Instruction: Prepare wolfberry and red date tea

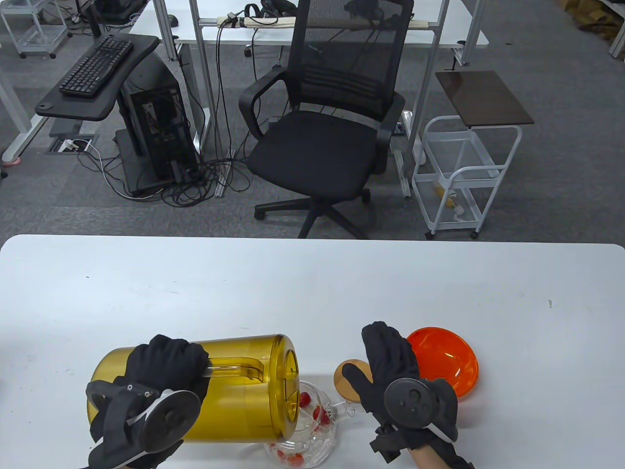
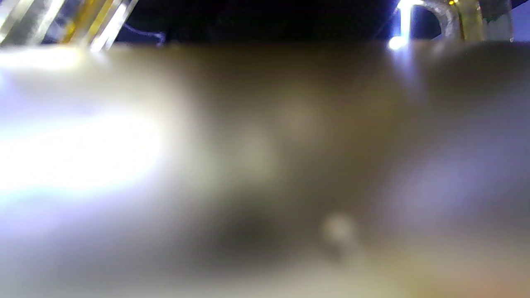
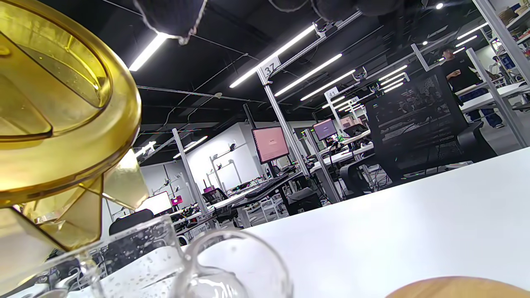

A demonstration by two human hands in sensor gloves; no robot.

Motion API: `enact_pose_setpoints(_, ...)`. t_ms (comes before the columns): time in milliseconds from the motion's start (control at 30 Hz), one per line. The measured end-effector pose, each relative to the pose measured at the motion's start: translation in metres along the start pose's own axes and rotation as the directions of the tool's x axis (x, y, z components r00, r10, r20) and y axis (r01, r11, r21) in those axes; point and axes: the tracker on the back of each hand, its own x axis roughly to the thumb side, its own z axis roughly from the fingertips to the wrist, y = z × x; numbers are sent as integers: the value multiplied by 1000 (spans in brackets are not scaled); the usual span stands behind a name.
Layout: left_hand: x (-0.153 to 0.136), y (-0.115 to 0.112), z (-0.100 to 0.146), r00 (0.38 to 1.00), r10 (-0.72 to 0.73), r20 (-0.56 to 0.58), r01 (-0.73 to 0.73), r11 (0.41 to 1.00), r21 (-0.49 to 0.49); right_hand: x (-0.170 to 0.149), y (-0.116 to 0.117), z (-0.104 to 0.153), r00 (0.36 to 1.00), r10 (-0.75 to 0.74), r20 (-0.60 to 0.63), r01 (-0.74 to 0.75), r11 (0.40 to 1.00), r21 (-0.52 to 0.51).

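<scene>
Closest to the lens, the left hand [image 1: 146, 391] has its fingers [image 1: 188, 361] clenched round the handle of the amber pitcher [image 1: 234, 386], tipped almost flat with its spout over the glass teapot [image 1: 307, 430] just right of those fingers. Red berries [image 1: 305, 399] already lie inside the teapot, so the ingredients look loaded and the pouring of water seems under way; closing it with the wooden lid [image 1: 352, 378] is probably left. Further right, the right hand [image 1: 400, 386] hovers with fingers [image 1: 385, 342] released and spread, holding nothing, above the lid and beside the orange bowl [image 1: 447, 359] on the counter [image 1: 312, 283]. Only the right wrist view shows droplets on the teapot's glass; the left wrist view is a blur.
</scene>
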Motion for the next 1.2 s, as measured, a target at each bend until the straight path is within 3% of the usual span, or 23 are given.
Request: enact_pose_setpoints(1200, 3, 3, 0, 1000, -26, 5, 26, 1000, -4, -2, 1, 0, 1000, -6, 3, 6, 1000, 4)
